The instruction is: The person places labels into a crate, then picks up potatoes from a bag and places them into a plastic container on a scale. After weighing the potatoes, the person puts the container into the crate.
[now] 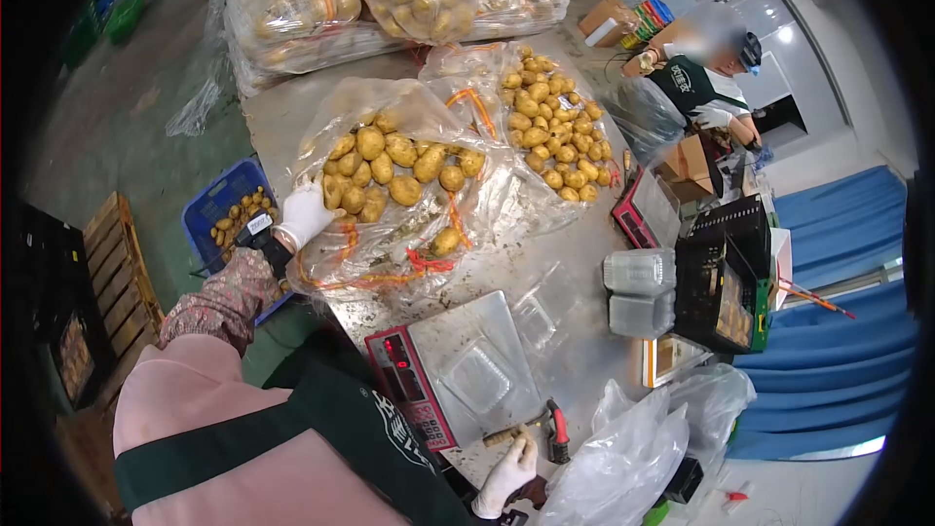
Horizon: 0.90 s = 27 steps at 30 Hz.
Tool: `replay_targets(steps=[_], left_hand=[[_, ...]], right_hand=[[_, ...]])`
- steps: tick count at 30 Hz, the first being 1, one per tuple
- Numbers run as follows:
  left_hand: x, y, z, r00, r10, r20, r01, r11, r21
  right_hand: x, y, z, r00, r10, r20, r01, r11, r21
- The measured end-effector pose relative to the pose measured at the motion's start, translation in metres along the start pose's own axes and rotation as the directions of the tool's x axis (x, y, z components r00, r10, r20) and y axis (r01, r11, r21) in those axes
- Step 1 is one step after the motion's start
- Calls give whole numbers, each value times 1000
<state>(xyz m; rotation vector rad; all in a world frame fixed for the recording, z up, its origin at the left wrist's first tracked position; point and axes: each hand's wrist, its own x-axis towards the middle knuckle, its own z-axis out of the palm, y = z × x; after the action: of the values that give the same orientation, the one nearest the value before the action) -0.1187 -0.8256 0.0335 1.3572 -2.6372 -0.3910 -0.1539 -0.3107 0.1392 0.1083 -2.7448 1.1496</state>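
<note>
Reaching over the table point(599, 234), in the head view, the left gloved hand point(307, 212) is at the edge of the potatoes point(370, 143), which lie in the opened clear bag point(341, 99); its fingers are partly hidden, so I cannot tell whether they grip one. The right gloved hand point(508, 475) has bent fingers near the red-handled tool point(557, 431); I cannot tell if it holds anything. Potatoes could, I think, roll off toward the blue crate point(198, 219) (it stands lower, beside the table) if the loose bag were pulled. A careless sleeve could disturb the scale point(397, 360).
</note>
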Motion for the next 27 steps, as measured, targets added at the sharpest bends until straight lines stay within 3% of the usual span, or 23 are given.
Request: replay_targets(steps=[5,7,8,9,11,14,16,17,18,19,20,21,23,25,27], left_hand=[[14,-27,27,998,-45,34,49,990,-133],[10,-30,18,998,-20,55,42,900,-435],[5,-31,17,1000,6,-6,-8,842,-540],[-1,-30,9,1000,7,-1,-6,842,-540],[-16,-17,-20,962,179,-207,-266,796,-544],[-40,9,-46,949,220,-226,-313,739,-597],[-52,25,-58,938,285,-198,-345,711,-613],[-56,27,-54,935,300,-190,-351,697,-626],[-58,29,-49,899,388,-204,-425,656,-623],[-60,32,-45,854,472,-219,-496,608,-620],[-62,35,-45,835,509,-212,-511,572,-641],[-64,39,-48,827,521,-210,-516,556,-652],[-67,43,-55,768,597,-230,-608,569,-554],[-75,45,-54,777,592,-212,-597,589,-545],[-78,47,-58,867,485,-114,-421,590,-689]], right_hand=[[4,-26,42,985,30,172,-29,1000,-10],[5,-43,61,981,-66,184,47,993,104],[4,-53,67,979,-56,198,28,990,140],[4,-66,75,979,-52,199,25,991,135],[1,-88,92,969,-61,240,16,983,184],[0,-111,131,917,-98,387,-2,968,250],[2,-143,158,826,-95,556,-188,883,430],[4,-148,175,790,-188,584,-133,877,461],[3,-151,193,762,-191,619,-228,816,531],[6,-165,202,726,-226,650,-205,831,518],[3,-166,223,760,-253,598,-248,738,628],[8,-173,230,733,-276,622,-209,778,592],[9,-191,238,789,-356,501,41,844,535],[10,-195,241,794,-328,511,64,882,466],[8,-197,246,794,-305,525,88,913,399]])
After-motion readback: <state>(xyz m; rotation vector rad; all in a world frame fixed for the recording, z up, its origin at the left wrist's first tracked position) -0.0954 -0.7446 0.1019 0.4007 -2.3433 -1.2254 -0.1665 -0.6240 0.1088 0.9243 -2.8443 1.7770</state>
